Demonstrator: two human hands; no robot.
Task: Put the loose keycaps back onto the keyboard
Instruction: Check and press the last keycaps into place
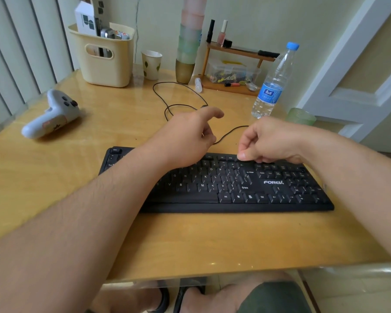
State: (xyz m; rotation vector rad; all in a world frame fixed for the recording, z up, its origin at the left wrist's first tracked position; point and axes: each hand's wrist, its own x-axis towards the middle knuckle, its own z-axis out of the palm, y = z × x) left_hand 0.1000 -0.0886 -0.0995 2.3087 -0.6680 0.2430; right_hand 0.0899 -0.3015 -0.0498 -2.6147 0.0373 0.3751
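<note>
Right grip, fingers curled, thumb tip pressing the keyboard's top row; any keycap beneath is hidden. Left grip hovers loosely curled, seemingly empty, just beside.

Bare table left of keyboard; cable, water bottle and green cup crowding behind.

keyboard left half hidden by forearm
</note>
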